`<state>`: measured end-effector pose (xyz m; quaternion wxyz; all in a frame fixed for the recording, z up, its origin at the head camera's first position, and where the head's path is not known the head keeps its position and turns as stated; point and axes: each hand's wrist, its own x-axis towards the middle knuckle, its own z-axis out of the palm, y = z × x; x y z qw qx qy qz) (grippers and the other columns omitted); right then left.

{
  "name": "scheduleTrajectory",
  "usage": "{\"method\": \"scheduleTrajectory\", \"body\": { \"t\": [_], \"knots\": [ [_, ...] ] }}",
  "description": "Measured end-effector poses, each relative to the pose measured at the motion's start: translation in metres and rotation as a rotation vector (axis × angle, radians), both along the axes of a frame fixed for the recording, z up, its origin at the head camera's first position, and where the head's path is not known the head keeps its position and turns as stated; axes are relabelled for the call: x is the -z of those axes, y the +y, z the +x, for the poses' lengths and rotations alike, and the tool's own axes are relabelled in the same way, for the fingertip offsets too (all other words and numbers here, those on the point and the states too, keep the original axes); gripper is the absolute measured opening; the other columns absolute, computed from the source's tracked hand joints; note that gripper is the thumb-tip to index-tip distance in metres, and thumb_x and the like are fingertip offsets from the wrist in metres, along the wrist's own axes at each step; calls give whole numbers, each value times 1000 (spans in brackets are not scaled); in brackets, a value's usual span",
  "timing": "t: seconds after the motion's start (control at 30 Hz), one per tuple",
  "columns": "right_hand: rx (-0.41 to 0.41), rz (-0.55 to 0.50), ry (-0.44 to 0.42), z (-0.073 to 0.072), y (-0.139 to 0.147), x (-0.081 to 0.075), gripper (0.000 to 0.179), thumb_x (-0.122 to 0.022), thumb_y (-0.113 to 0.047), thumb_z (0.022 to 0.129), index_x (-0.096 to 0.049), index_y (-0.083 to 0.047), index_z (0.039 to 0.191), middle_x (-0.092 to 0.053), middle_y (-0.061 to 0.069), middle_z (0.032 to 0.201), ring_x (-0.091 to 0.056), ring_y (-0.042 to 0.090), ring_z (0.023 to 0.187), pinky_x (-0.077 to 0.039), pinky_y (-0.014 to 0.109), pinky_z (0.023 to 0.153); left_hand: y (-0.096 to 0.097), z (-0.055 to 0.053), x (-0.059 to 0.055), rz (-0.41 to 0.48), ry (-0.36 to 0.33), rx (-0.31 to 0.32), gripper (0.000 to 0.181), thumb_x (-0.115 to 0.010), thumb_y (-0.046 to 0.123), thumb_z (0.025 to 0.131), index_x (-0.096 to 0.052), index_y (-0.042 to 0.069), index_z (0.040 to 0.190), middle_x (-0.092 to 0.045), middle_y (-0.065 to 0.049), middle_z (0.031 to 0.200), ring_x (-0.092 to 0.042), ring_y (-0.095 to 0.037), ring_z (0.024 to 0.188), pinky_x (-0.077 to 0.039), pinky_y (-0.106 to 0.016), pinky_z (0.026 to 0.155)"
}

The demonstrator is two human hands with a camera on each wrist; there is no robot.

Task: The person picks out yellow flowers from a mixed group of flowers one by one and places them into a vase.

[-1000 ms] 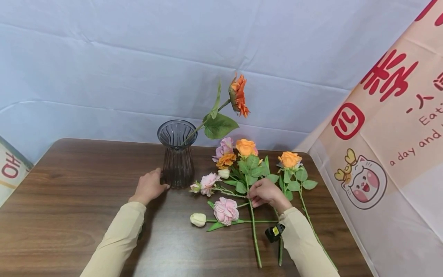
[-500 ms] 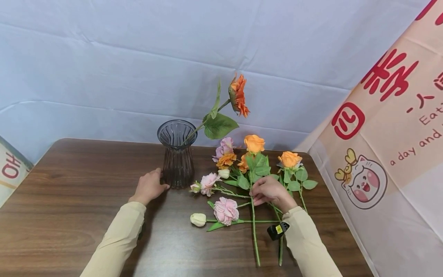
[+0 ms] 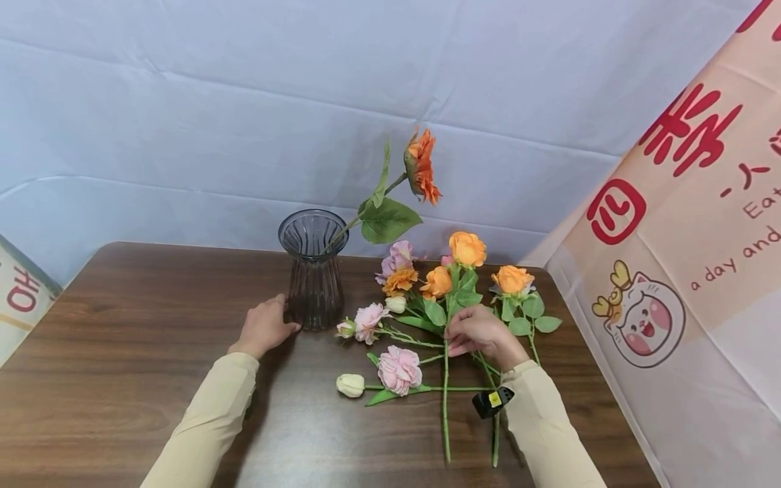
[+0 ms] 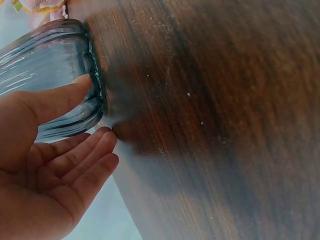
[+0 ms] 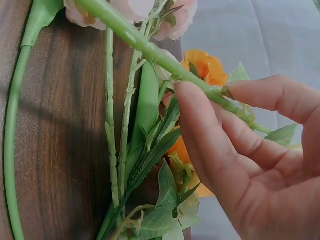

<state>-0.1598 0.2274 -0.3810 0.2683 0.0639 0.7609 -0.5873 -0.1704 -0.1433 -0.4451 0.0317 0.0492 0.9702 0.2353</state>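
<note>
A ribbed smoky glass vase (image 3: 314,291) stands at the table's back, holding one orange flower (image 3: 421,167) that leans right. My left hand (image 3: 264,328) is at the vase's base, thumb on the front of the glass and fingers round its left side; the left wrist view shows the thumb lying across the base. Between thumb and fingertips my right hand (image 3: 478,333) pinches the green stem of an orange rose (image 3: 468,249). The stem's lower end reaches toward the table's front. In the right wrist view the pinched stem (image 5: 150,50) passes above other stems.
Under and left of the right hand lie a pink flower (image 3: 399,371), a white tulip (image 3: 350,385), paler pink blooms (image 3: 369,322) and a purple flower (image 3: 396,259). Another orange rose (image 3: 512,279) lies at the right. A white cloth wall (image 3: 213,135) rises behind the table (image 3: 122,352).
My right hand has shifted slightly right, carrying the orange rose; its bloom has moved right and a little up, uncovering another orange bloom behind. My left hand and the vase stay put.
</note>
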Motion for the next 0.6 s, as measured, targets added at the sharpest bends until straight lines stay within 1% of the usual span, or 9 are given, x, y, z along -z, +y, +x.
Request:
{"method": "scheduleTrajectory", "body": {
  "t": [0.2,0.4,0.5,0.6],
  "knots": [
    [17,-48,-6,-1,3,3,8,-50,9,81,-56,12,77,-60,17,67,-62,24,56,-55,40,63,0,0,-1,1,-17,-5,56,-70,20,80,-46,-13,118,-58,-27,109,-55,-44,97,-42,-54,84],
    [50,-103,-22,-2,6,5,12,-49,9,83,-55,7,73,-61,17,66,-64,26,58,-54,40,65,1,0,-3,-7,-17,-1,58,-70,20,80,-45,-14,119,-58,-28,109,-55,-44,97,-42,-54,84],
    [66,-131,-26,-2,7,4,17,-48,11,83,-48,4,68,-61,17,66,-64,27,58,-54,41,65,1,0,-3,-8,-15,-1,58,-70,20,79,-46,-14,119,-58,-28,109,-55,-44,97,-42,-54,83],
    [83,-139,-29,-2,8,2,22,-47,13,83,-40,0,67,-60,17,67,-64,27,59,-54,40,66,1,0,-2,-6,-14,-1,57,-71,20,79,-46,-14,118,-58,-28,108,-55,-44,97,-42,-54,83]
  ]
}}
